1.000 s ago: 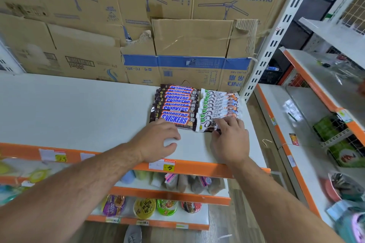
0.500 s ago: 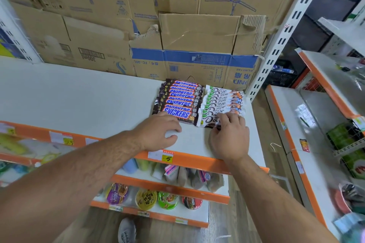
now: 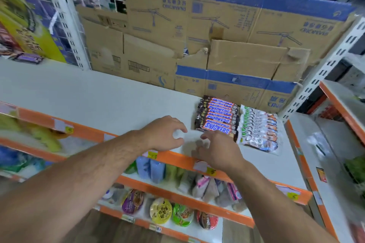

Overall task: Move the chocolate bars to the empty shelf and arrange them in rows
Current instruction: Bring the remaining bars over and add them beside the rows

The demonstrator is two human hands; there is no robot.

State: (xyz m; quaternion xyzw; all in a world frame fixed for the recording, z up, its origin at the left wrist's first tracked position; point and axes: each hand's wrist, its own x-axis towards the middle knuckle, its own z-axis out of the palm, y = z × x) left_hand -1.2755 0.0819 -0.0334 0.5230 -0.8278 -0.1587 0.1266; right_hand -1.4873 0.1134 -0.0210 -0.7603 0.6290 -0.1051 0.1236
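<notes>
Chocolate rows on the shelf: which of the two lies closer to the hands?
The Snickers row, dark wrappers with blue lettering: the right hand is beside its front bar; the white-wrapped row lies farther right.

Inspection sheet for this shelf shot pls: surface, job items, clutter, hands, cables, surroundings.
Surface: white top shelf, orange front edge.
Job's things: Snickers row and white-wrapped bar row, side by side at the right end.
Clutter: nothing seen.
Hands: left hand and right hand over the shelf front, fingers loose, holding nothing.
Cables: nothing seen.
Surroundings: flattened cardboard boxes behind; snack packs and cup noodles on lower shelves.
</notes>
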